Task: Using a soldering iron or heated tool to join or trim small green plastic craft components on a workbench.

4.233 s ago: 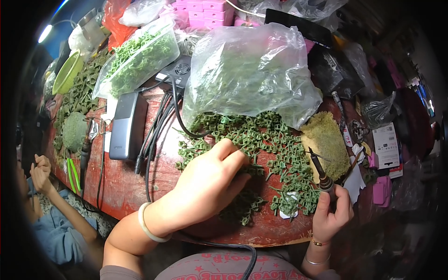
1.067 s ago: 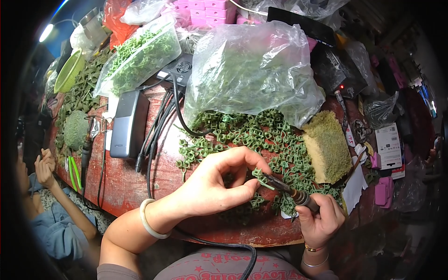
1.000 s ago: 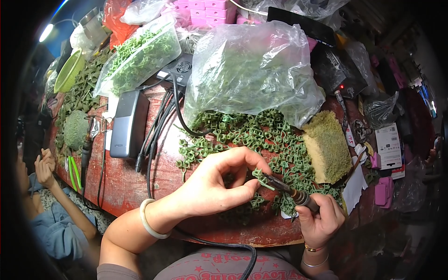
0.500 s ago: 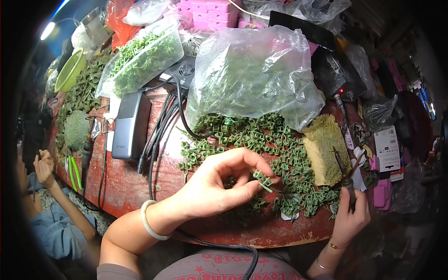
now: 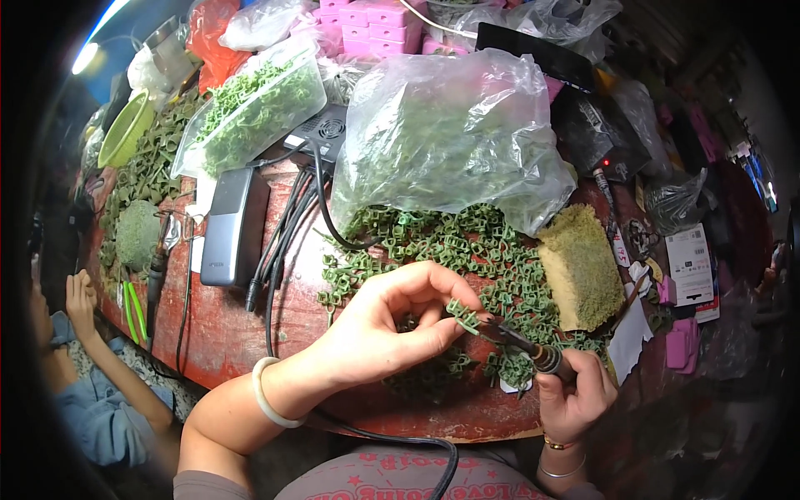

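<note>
Between the thumb and fingertips of my left hand (image 5: 375, 329) is a small green piece with square openings (image 5: 463, 315), held above the pile. My right hand (image 5: 575, 396) grips the handle of a soldering-iron-like tool (image 5: 546, 358). Its dark, thin tip points left and lies at the right end of the green piece; whether it touches cannot be made out. Under and behind both hands spreads a loose pile of similar green pieces (image 5: 450, 242). A rough yellow-green sponge-like block (image 5: 575, 262) lies just beyond my right hand.
A clear bag of green pieces (image 5: 450, 133) covers the back middle. Left of it stand a tilted clear tub (image 5: 250, 117), a grey power bank (image 5: 229, 225) and black cables (image 5: 283, 225). Pink boxes (image 5: 375, 29) are stacked behind. Another person's hand (image 5: 81, 300) shows at far left.
My right hand has moved left from beside the sponge-like block, bringing the tool's tip to the green piece. My left hand has stayed nearly still. The other person's hand has shifted slightly.
</note>
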Motion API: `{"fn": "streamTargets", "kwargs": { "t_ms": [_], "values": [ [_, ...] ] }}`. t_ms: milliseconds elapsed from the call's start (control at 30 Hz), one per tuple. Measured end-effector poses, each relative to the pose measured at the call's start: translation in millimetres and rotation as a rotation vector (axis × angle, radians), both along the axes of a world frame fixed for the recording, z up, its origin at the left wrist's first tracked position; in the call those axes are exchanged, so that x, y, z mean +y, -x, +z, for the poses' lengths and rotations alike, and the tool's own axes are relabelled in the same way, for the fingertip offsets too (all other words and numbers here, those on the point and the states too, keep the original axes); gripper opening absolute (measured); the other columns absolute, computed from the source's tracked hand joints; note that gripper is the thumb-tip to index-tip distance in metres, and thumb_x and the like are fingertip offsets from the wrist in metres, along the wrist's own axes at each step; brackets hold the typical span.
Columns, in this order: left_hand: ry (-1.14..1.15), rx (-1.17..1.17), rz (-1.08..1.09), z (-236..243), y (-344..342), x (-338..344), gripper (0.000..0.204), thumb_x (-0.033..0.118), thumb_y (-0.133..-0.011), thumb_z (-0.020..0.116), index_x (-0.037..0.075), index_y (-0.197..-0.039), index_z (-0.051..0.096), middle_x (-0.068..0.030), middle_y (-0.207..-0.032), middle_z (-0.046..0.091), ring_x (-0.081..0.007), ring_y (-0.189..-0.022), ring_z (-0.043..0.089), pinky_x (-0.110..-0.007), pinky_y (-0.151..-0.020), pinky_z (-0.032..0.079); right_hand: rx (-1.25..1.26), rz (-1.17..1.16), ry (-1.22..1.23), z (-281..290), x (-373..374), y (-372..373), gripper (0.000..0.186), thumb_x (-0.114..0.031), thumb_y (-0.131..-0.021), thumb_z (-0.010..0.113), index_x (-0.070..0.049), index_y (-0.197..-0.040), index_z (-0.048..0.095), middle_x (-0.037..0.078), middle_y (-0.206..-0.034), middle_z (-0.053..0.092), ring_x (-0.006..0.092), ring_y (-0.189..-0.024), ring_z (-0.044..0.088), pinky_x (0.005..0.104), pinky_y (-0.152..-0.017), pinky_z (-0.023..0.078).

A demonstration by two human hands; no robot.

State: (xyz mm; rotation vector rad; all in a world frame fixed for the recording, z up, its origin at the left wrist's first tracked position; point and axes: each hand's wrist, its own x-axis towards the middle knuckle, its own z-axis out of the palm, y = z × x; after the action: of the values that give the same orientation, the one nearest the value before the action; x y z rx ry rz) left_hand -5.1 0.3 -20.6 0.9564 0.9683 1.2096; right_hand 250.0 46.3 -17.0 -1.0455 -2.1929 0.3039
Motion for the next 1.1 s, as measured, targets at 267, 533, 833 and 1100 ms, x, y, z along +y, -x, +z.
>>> {"fn": "streamTargets", "kwargs": {
  "t_ms": [267,533,833,1100],
  "values": [
    [0.022,-0.061,0.016,3.9,0.7,-0.1,0.018,0.010,-0.091,0.061,0.003,-0.108,0.056,-0.0074,-0.106,0.067,-0.0015,-0.072,0.050,-0.017,-0.064,0.041,-0.045,0.006,-0.023,1.0,0.4,-0.8,0.040,-0.039,-0.081,0.075,-0.002,-0.082,0.060,0.006,-0.063,0.053,0.0223,-0.051,0.053,0.0325,-0.045,0.042],
    [-0.008,-0.047,0.035,-0.4,-1.4,0.3,0.017,0.007,-0.091,0.059,0.003,-0.107,0.056,-0.0069,-0.104,0.066,-0.0014,-0.073,0.050,-0.018,-0.067,0.042,-0.037,0.021,-0.008,1.1,1.0,0.5,0.039,-0.038,-0.080,0.076,-0.002,-0.082,0.060,0.005,-0.062,0.052,0.0212,-0.050,0.052,0.0320,-0.045,0.041],
    [0.002,-0.051,0.034,1.6,-1.3,1.3,0.016,0.004,-0.091,0.058,0.003,-0.107,0.057,-0.0066,-0.105,0.066,-0.0014,-0.075,0.051,-0.018,-0.067,0.042,-0.057,0.019,-0.023,1.5,1.0,-0.3,0.039,-0.038,-0.080,0.076,-0.002,-0.083,0.061,0.006,-0.063,0.053,0.0216,-0.051,0.053,0.0324,-0.045,0.041],
    [0.020,-0.118,0.018,0.5,-1.9,0.0,0.018,0.003,-0.091,0.057,0.003,-0.109,0.056,-0.0107,-0.108,0.067,-0.0048,-0.086,0.058,-0.019,-0.074,0.045,-0.037,0.021,0.002,2.2,-0.1,2.6,0.039,-0.040,-0.079,0.076,-0.003,-0.083,0.061,0.005,-0.063,0.053,0.0216,-0.051,0.053,0.0320,-0.045,0.041]
  ]
}}
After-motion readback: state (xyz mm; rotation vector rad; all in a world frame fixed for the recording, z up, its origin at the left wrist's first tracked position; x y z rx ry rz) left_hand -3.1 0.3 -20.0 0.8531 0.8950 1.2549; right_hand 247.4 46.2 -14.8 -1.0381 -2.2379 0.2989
